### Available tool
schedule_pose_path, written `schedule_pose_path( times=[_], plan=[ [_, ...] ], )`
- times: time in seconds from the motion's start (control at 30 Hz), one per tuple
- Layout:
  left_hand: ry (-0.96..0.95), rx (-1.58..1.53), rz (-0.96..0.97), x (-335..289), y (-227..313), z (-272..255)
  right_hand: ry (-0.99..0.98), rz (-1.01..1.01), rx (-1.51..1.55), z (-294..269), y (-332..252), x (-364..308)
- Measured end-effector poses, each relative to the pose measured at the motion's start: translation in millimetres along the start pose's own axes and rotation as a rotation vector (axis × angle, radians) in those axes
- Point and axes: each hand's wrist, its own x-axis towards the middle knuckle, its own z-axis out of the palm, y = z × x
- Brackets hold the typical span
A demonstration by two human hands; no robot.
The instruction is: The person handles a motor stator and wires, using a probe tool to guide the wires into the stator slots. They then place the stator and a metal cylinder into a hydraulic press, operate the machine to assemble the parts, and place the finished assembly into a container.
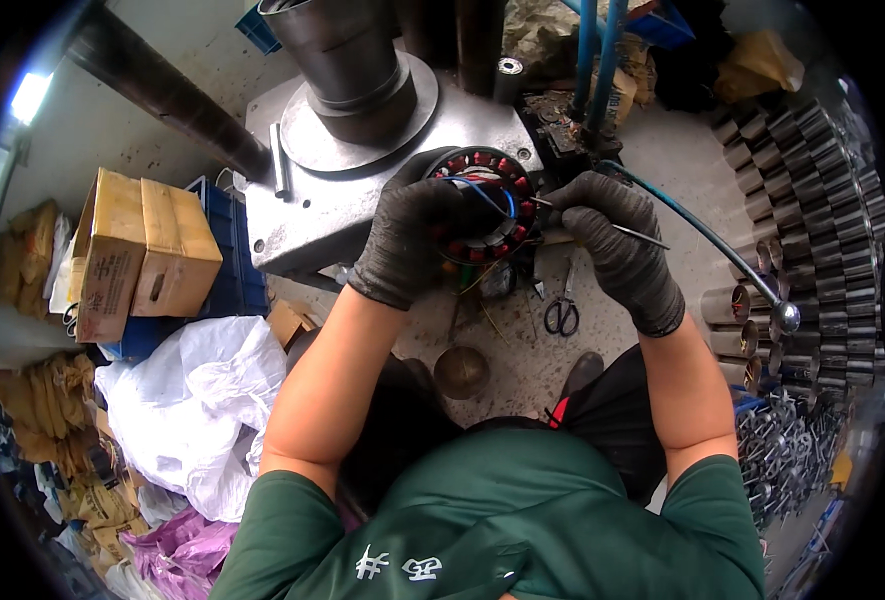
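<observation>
Head view shows me the left hand point(402, 230) clamped on a red-coiled ring point(511, 237), the right hand point(630, 265) pinching a thin metal rod point(644, 238) near the ring's rim.

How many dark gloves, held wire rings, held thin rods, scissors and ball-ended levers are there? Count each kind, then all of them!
Dark gloves: 2
Held wire ring: 1
Held thin rod: 1
Scissors: 1
Ball-ended lever: 1
Total: 6
</observation>
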Motion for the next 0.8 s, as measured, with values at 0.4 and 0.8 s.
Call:
schedule_pose_path(
  times=[0.4,0.8],
  plan=[
    [0.085,0.127,0.105,-7,-8,22,-0.032,-0.285,-0.285,8,9,4],
    [0.144,0.093,0.029,-4,-9,15,-0.054,-0.214,-0.25,12,15,7]
  ],
)
